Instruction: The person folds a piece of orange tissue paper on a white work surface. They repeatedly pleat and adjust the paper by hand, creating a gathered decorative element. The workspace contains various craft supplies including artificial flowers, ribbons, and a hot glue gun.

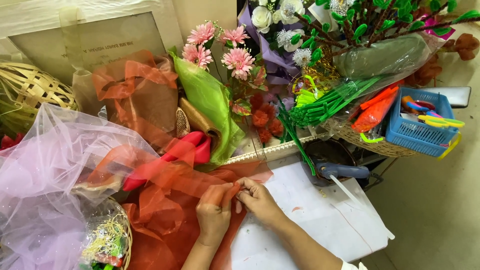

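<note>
Orange mesh fabric (165,220) lies bunched across the near left of the bench (320,220). Both the left hand (214,212) and the right hand (257,199) pinch its edge together, fingertips touching, near a blue glue gun (342,171).

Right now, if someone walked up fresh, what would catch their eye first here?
Probably the orange mesh spread low in the middle, with the left hand and right hand pinching its edge together. Next, the pink flowers standing at top centre, and the blue basket at the right edge.
</note>
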